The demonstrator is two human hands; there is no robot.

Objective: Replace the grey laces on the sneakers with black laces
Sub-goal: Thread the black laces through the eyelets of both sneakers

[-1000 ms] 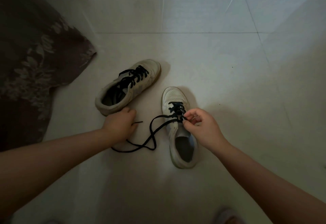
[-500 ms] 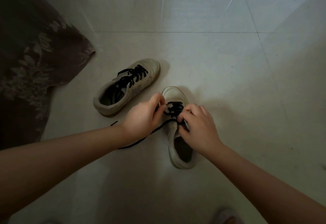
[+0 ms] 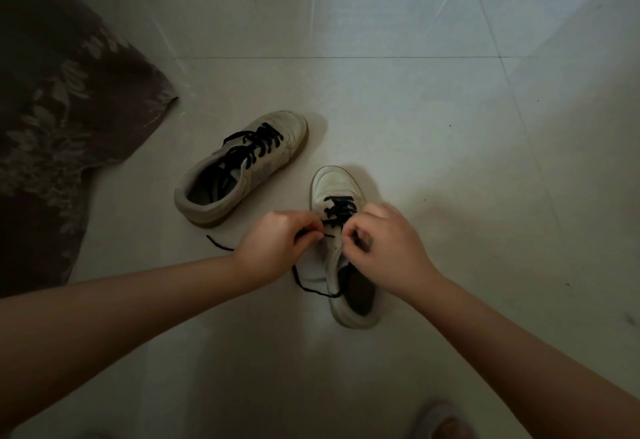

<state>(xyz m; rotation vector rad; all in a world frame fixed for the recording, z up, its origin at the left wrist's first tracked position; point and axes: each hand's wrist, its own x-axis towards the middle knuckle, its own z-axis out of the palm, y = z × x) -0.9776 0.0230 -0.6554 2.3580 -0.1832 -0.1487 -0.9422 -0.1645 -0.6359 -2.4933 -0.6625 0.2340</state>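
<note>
Dim, shadowed view throughout. Far left of the near shoe (image 3: 341, 189): dark leaf-patterned cloth (image 3: 59, 120), cut off by the frame's left and top edges, draped onto the pale tile floor (image 3: 415, 109). Up and left of the near shoe, just apart from it: far shoe (image 3: 242, 168), off-white, tipped slightly onto its side, toe pointing up-right, already threaded with black lace (image 3: 254, 148); lace ends lost inside the dark opening. Left of the near shoe's eyelets: left hand (image 3: 277, 244), fingers curled, pinching the loose black lace (image 3: 304, 288); exact pinch point hidden by the fingers. Behind that hand, one free lace end (image 3: 216, 243) trailing on the floor toward the far shoe's heel; another stretch looping across the floor below the wrist and over the near shoe's collar. Near shoe itself upright, toe pointing away, off-white with a perforated toe cap, black lace crossing only the front eyelets; midsection covered by both hands, heel opening dark. Over its right side: right hand (image 3: 388, 248), fingers clenched at the eyelet row, slightly blurred; whether gripping lace or shoe edge, cannot tell. Bottom edge, below-right of the near shoe: blurry shape (image 3: 440, 421), cut off, unidentifiable.
</note>
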